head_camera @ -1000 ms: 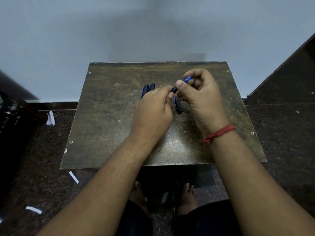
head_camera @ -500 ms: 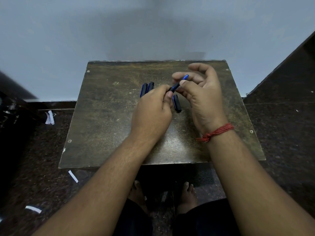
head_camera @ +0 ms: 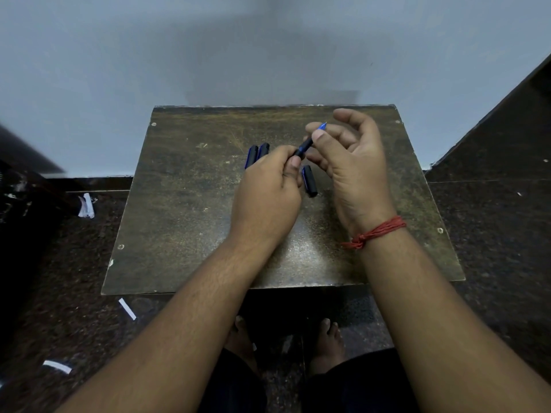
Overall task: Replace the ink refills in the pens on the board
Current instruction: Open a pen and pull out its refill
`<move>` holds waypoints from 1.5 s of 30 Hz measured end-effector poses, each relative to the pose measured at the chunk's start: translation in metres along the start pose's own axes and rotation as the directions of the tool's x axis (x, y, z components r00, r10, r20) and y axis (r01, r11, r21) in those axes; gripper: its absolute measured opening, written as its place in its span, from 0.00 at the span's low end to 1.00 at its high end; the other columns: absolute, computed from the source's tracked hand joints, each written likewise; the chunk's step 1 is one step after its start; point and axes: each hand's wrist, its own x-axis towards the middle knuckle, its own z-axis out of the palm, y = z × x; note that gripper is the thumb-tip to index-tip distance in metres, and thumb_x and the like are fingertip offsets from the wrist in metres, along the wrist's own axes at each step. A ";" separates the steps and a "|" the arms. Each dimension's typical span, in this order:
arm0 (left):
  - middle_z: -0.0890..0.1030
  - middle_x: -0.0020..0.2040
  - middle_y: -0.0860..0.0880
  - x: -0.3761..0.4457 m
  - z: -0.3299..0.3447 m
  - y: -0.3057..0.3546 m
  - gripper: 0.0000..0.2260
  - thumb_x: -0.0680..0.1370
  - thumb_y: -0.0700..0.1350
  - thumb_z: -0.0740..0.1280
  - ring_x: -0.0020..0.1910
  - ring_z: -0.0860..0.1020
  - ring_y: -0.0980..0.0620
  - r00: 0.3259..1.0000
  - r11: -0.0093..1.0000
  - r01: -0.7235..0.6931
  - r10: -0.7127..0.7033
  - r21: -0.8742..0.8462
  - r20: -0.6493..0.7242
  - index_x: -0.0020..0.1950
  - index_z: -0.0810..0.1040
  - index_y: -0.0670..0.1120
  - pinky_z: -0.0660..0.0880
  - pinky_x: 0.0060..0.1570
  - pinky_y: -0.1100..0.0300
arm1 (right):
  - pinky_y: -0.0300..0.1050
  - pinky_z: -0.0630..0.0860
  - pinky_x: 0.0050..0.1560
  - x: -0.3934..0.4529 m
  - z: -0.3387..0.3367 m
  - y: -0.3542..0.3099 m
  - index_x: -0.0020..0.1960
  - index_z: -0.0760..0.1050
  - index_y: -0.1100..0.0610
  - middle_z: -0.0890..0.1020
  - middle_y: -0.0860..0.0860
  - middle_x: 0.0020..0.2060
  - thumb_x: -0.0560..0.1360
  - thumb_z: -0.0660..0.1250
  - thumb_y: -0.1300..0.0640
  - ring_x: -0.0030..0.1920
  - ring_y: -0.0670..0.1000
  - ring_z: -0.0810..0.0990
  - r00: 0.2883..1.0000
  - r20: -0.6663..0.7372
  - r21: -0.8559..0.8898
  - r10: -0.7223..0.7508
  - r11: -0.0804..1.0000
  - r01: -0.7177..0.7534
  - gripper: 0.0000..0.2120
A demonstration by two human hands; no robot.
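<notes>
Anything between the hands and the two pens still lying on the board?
Nothing visible. The two pens lie side by side on the board, just beyond the left hand. Both hands hold another pen; right hand is farther away.

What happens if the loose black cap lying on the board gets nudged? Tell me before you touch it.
The black cap is probably light, being small and hollow-looking. It lies on its side on the flat board, so a sideways nudge may roll it; a clip that would stop it cannot be made out. It looks like rigid plastic, unlikely to bend.
</notes>
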 end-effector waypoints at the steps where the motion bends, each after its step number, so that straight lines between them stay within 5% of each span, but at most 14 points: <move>1: 0.78 0.38 0.54 0.000 0.000 0.001 0.10 0.83 0.46 0.58 0.36 0.76 0.55 1.000 1.000 0.001 -0.001 -0.008 -0.002 0.55 0.80 0.49 0.72 0.35 0.57 | 0.50 0.82 0.53 0.000 0.000 0.000 0.64 0.68 0.60 0.84 0.50 0.45 0.77 0.71 0.63 0.45 0.49 0.84 1.000 -0.012 -0.016 -0.006 1.000 0.006 0.18; 7: 0.78 0.38 0.55 -0.001 0.000 0.002 0.10 0.84 0.45 0.59 0.36 0.75 0.58 1.000 1.000 0.000 0.000 -0.010 0.013 0.53 0.80 0.48 0.67 0.35 0.62 | 0.52 0.82 0.49 -0.002 0.003 0.001 0.57 0.70 0.57 0.83 0.49 0.37 0.76 0.72 0.61 0.40 0.50 0.84 1.000 -0.016 -0.117 -0.026 0.993 0.024 0.14; 14: 0.79 0.39 0.53 -0.001 0.000 0.002 0.10 0.83 0.46 0.59 0.37 0.76 0.55 1.000 1.000 0.007 -0.007 -0.003 0.019 0.55 0.80 0.49 0.70 0.35 0.59 | 0.46 0.81 0.51 -0.001 0.004 0.001 0.61 0.68 0.58 0.85 0.51 0.45 0.78 0.67 0.64 0.43 0.46 0.83 1.000 -0.023 -0.027 -0.005 1.000 0.005 0.14; 20: 0.79 0.39 0.54 -0.001 -0.001 0.003 0.10 0.83 0.46 0.59 0.37 0.76 0.55 1.000 1.000 0.000 0.000 0.003 0.028 0.55 0.80 0.49 0.71 0.36 0.58 | 0.41 0.77 0.39 -0.001 0.001 0.001 0.60 0.70 0.59 0.82 0.45 0.35 0.76 0.72 0.61 0.36 0.45 0.82 1.000 -0.018 -0.078 -0.008 0.997 0.007 0.15; 26: 0.78 0.38 0.53 0.000 -0.001 0.002 0.10 0.84 0.46 0.59 0.33 0.74 0.57 0.998 0.999 0.045 -0.045 -0.010 0.033 0.55 0.80 0.50 0.67 0.33 0.60 | 0.42 0.77 0.42 0.001 -0.001 -0.003 0.64 0.68 0.59 0.86 0.53 0.49 0.77 0.66 0.69 0.44 0.46 0.83 0.999 0.013 0.011 0.035 0.999 -0.035 0.17; 33: 0.78 0.38 0.53 -0.001 -0.002 0.004 0.10 0.84 0.46 0.59 0.35 0.75 0.56 0.998 0.999 0.040 -0.040 0.001 0.041 0.55 0.80 0.50 0.70 0.33 0.59 | 0.42 0.76 0.44 0.001 -0.001 0.002 0.62 0.70 0.59 0.82 0.45 0.35 0.76 0.72 0.61 0.39 0.44 0.81 1.000 -0.011 -0.089 0.016 0.996 -0.016 0.17; 39: 0.79 0.38 0.53 0.000 -0.001 0.001 0.10 0.84 0.46 0.59 0.34 0.75 0.55 0.998 0.999 0.041 -0.041 0.001 0.040 0.55 0.80 0.50 0.69 0.33 0.59 | 0.42 0.77 0.43 0.002 -0.001 -0.001 0.64 0.69 0.58 0.86 0.52 0.49 0.77 0.68 0.65 0.49 0.48 0.83 0.999 0.000 -0.004 0.042 0.999 -0.042 0.17; 45: 0.79 0.39 0.52 0.001 0.000 0.000 0.10 0.84 0.46 0.59 0.35 0.76 0.54 0.999 1.000 0.029 -0.030 0.010 0.040 0.54 0.80 0.49 0.73 0.35 0.56 | 0.41 0.76 0.41 0.002 -0.001 0.002 0.60 0.71 0.58 0.81 0.46 0.36 0.76 0.72 0.62 0.40 0.46 0.80 1.000 -0.015 -0.077 0.021 0.997 -0.022 0.15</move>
